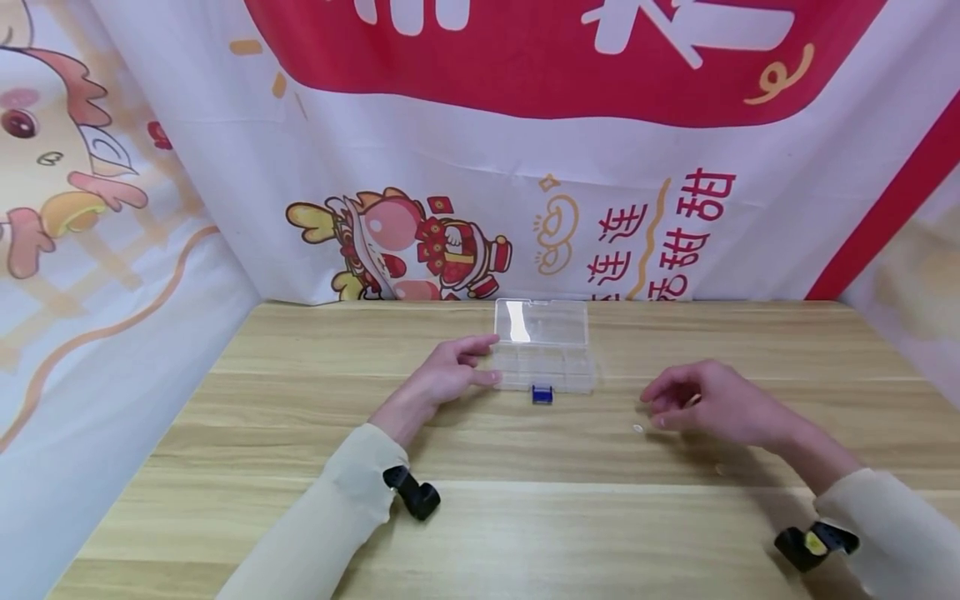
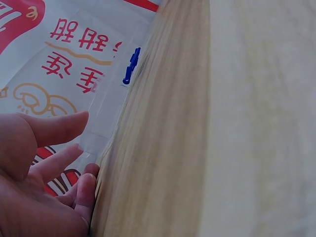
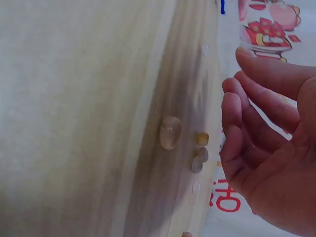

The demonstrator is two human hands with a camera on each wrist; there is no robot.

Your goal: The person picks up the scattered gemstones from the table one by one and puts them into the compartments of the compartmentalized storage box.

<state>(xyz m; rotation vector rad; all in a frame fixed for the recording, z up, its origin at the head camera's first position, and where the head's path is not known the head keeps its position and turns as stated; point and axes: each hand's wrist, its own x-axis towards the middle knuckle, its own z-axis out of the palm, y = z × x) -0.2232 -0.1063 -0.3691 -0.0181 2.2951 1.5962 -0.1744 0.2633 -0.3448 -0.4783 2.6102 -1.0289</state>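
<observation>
Two bare hands work over a wood-grain table point(image 1: 525, 542). We see a clear plastic compartment box point(image 1: 555, 381) near the back edge, its lid point(image 1: 555, 322) open toward the printed cloth point(image 1: 450, 125) and a blue latch point(image 1: 542, 395) at its front. The left hand point(image 1: 448, 372) is unclenched, thumb and fingers spread at the box's left side. To the right of the box, the right hand point(image 1: 712, 404) is relaxed, fingers loosely bent above the table. Close by we find a small clear bead point(image 1: 637, 428); the right wrist view adds a larger pinkish stone point(image 3: 170, 132), an amber bead point(image 3: 203, 138) and two greyish beads point(image 3: 197, 165).
</observation>
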